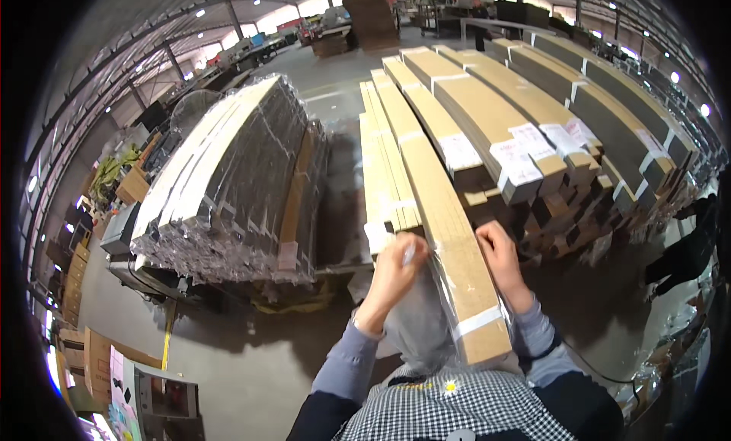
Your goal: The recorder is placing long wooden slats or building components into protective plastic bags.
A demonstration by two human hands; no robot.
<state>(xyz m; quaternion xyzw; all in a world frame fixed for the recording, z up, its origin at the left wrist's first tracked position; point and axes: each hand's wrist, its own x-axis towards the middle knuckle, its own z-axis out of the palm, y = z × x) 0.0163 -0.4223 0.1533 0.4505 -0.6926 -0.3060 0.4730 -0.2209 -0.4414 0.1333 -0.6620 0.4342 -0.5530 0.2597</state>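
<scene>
A long, narrow bundle of brown cardboard [457,231] points toward me, a white band round its near end. Clear plastic film [415,319] hangs at its left side and covers the near part of it. My left hand [396,273] is closed on a bunched edge of this film, just left of the bundle. On the bundle's right side, my right hand [502,262] is closed with curled fingers against the edge, where the film also runs. Its fingertips are partly hidden. The bundle's near end lies close to my checked apron [449,407].
Right of the bundle, banded cardboard stacks [487,121] with white labels stand in rows. A film-wrapped stack [244,151] stands to the left, across a narrow gap. A grey machine [164,395] is at lower left. At the right edge there is a dark-clothed person [681,250].
</scene>
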